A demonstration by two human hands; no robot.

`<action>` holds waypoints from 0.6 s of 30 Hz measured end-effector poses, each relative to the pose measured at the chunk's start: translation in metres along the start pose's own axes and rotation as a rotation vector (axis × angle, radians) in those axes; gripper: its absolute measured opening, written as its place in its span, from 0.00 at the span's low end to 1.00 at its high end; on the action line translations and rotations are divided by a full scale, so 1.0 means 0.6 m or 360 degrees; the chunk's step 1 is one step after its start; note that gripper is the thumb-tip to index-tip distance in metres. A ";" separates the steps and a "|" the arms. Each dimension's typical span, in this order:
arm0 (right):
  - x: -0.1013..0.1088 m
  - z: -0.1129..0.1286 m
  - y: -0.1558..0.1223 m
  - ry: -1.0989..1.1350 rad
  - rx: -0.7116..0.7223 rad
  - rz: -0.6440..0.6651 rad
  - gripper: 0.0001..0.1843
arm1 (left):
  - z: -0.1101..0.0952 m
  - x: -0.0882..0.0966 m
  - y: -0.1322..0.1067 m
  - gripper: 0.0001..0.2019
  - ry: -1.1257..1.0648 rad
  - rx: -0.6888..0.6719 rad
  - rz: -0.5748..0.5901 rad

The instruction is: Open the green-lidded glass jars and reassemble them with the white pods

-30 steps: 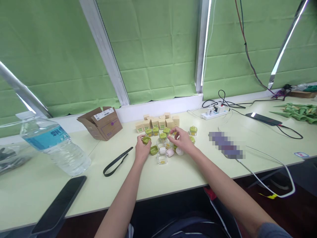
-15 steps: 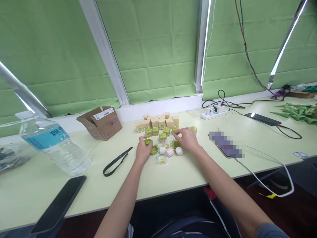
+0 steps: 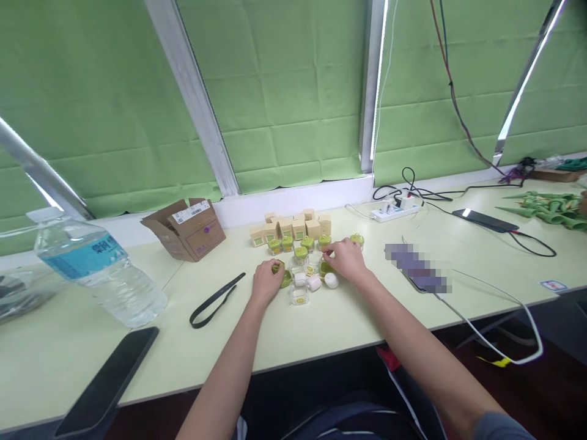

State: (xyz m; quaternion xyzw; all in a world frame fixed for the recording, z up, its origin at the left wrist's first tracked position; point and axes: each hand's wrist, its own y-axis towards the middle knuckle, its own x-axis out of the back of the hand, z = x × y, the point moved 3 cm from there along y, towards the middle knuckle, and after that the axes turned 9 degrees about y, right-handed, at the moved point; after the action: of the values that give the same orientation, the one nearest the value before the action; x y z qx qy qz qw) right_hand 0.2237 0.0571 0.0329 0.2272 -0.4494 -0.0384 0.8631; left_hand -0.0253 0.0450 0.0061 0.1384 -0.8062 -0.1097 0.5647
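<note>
My left hand [image 3: 266, 281] is closed around a small green lid [image 3: 277, 267], mostly covered by its fingers. Beside it lies another green lid [image 3: 286, 279]. My right hand [image 3: 346, 258] has its fingertips pinched together above a green lid [image 3: 326, 269]; what they hold, if anything, is too small to tell. Between the hands are a clear jar with a green lid [image 3: 301, 253], pale pink and white pieces [image 3: 314, 282] and an uncapped clear jar [image 3: 299, 294] with a yellow label. Several green-lidded jars [image 3: 287, 243] stand in a row behind.
Small tan boxes [image 3: 313, 229] are grouped behind the jars. To the left are an open cardboard box [image 3: 192, 232], a water bottle [image 3: 101, 266], a black strap [image 3: 213, 302] and a dark phone [image 3: 110, 379]. A phone with a cable [image 3: 415, 267] and a power strip [image 3: 395, 211] are right.
My left hand has shifted slightly right and turned over the green lid it grips, covering more of it and of the lid beside it. The right hand has barely moved.
</note>
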 end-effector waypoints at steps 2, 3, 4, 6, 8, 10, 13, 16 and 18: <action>0.000 0.000 0.000 0.0013 -0.0012 0.0002 0.10 | 0.000 0.000 0.000 0.11 0.0003 -0.0001 0.0001; 0.000 0.000 0.000 0.0021 -0.0017 0.0002 0.10 | -0.001 0.001 0.000 0.11 0.0005 -0.0005 0.0002; 0.000 0.000 0.000 0.0030 -0.0022 0.0001 0.10 | -0.001 0.001 0.000 0.11 0.0007 -0.0010 0.0004; 0.001 0.001 0.000 0.0050 -0.0036 0.0002 0.10 | -0.001 0.001 0.001 0.11 0.0013 -0.0026 0.0009; 0.002 0.001 0.000 0.0069 -0.0050 0.0005 0.10 | 0.000 0.000 0.001 0.12 0.0014 -0.0034 0.0014; 0.003 0.002 0.000 0.0081 -0.0054 0.0005 0.10 | 0.001 -0.002 0.002 0.12 0.0001 -0.0034 0.0021; 0.005 0.003 0.000 0.0118 -0.0052 -0.0018 0.11 | 0.003 -0.004 0.003 0.12 -0.0020 -0.0032 0.0027; 0.009 0.003 0.001 0.0284 -0.0051 -0.0098 0.11 | 0.003 -0.005 0.003 0.12 -0.0026 -0.0034 0.0017; 0.012 0.000 0.003 0.0532 -0.0059 -0.0174 0.14 | 0.002 -0.005 0.003 0.12 -0.0034 -0.0039 0.0013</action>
State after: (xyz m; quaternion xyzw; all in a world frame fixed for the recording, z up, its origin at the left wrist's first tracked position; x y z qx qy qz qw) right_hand 0.2276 0.0567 0.0393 0.2386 -0.2859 -0.0553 0.9264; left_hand -0.0258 0.0475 0.0037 0.1271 -0.8114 -0.1187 0.5581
